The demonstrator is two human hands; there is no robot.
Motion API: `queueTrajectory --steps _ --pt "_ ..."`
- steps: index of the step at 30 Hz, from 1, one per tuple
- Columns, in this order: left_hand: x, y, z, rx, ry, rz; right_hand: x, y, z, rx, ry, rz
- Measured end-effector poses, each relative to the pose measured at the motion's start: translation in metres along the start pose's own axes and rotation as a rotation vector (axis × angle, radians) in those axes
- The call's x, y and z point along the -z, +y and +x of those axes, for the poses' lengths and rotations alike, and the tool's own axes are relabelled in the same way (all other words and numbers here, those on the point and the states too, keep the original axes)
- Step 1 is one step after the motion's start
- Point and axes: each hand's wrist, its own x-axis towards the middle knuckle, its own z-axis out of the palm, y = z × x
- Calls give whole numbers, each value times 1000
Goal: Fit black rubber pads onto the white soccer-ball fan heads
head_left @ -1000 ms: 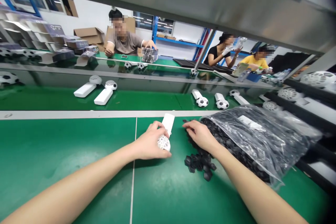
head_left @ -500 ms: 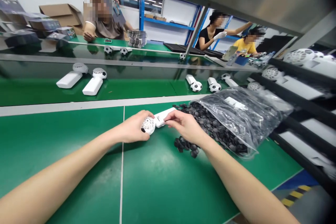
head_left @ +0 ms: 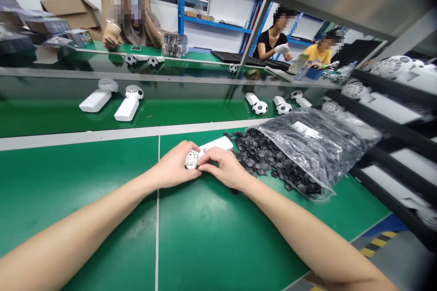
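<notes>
A white device (head_left: 218, 144) with a round lattice ball head lies on the green bench, its flat body pointing up and right. Around the left side of the ball head, my left hand (head_left: 178, 166) is wrapped. My right hand (head_left: 223, 167) is pinched at the ball's right edge; whatever lies between its fingertips is too small to make out. Just right of that hand, many black pieces (head_left: 261, 152) spill from a clear plastic bag (head_left: 307, 141).
Beyond the bench edge, a green belt (head_left: 191, 109) carries white devices with ball heads. Black racks (head_left: 392, 145) holding more devices stand at the right. Across the belt are several people, cardboard boxes (head_left: 70, 11) and a grey stack (head_left: 175, 45).
My right hand has moved left from the device's body to the ball's edge. The belt devices have shifted slightly right in view. People across the belt have moved their arms.
</notes>
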Motion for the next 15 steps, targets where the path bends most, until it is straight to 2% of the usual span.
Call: queueTrajectory --steps 3,6,10,15 --pt "-4 0 -1 -3 33 20 0 1 1 -119 -2 107" --pt "-6 0 -1 -15 41 14 3 2 2 -181 -74 101" --pt "-7 0 -1 -28 61 -11 6 3 5 -184 -134 75" --pt "-5 1 -1 2 50 -18 6 4 4 -200 -96 59"
